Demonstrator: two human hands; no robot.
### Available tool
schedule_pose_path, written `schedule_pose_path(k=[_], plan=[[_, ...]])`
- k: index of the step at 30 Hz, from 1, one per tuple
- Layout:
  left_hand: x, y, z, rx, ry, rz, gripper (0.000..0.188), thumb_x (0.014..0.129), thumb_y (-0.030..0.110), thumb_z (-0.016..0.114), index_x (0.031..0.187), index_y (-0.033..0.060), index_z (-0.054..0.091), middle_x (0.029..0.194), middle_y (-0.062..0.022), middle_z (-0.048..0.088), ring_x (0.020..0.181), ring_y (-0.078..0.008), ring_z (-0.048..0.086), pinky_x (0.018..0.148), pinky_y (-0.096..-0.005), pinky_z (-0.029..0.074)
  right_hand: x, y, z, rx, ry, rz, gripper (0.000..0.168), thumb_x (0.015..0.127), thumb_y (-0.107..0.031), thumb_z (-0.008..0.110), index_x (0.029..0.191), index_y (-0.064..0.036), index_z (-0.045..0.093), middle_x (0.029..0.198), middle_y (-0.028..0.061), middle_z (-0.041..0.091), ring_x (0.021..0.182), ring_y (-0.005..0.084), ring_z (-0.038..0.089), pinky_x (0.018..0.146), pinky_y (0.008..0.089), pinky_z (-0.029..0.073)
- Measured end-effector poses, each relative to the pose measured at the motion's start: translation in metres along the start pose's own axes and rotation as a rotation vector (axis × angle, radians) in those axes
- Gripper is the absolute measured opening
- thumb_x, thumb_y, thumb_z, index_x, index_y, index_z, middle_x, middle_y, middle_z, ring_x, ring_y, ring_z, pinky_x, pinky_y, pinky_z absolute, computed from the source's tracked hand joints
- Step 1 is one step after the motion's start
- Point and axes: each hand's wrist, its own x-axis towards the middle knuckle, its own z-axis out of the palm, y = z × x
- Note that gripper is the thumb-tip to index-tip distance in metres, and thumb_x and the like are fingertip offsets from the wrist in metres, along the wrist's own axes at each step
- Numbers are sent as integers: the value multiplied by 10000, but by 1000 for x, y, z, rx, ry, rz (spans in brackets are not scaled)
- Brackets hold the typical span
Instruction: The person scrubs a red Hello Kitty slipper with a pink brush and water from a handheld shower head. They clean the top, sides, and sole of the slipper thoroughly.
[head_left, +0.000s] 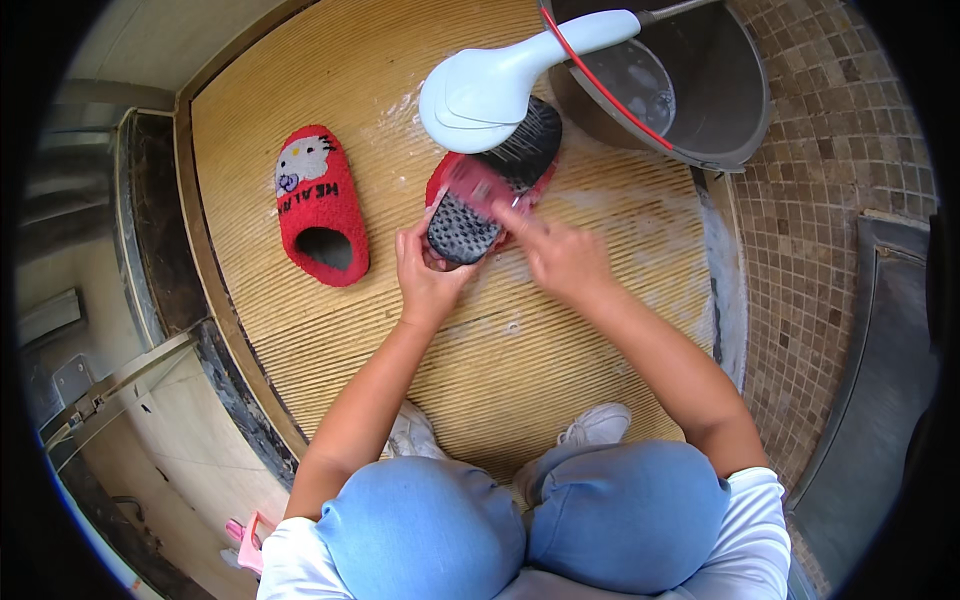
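Note:
A red fuzzy slipper lies with its black rubber sole (459, 229) facing up, wet and foamy. My left hand (429, 271) grips its heel end. In my right hand (566, 255) is a pink scrubbing brush (476, 187), blurred and held against the middle of the sole. Above the toe end a white shower head (480, 94) sprays thin streams of water onto the sole and hides part of it. The matching red slipper (322, 210) lies upper side up to the left, with a cartoon cat face and lettering on it.
A grey bucket (720, 82) with a red handle (600, 71) holds foamy water at the top right; the shower head rests across its rim. Ribbed yellow flooring (487, 360) lies beneath, with suds on it. Brown mosaic tiles (810, 225) cover the right wall.

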Motion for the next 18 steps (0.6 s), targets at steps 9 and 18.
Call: schedule_pose_path(k=[9,18], plan=[[2,13,1,-16,-89,-121,841,615,99,983,1300,4,505,1189,-63,490,1061,-170,611,899,-307,578,29,58,1,112,224,226,532,989,-231,561,1508,-328,489,963,172,710,756,388,693,686,490,575],[5,-4,-6,199,-120,202,787,603,149,956,1277,19,570,1040,-76,516,898,-197,550,722,-310,521,-38,-38,2,12,-85,-139,645,919,-224,571,1539,-341,436,866,137,668,555,320,653,467,460,544]])
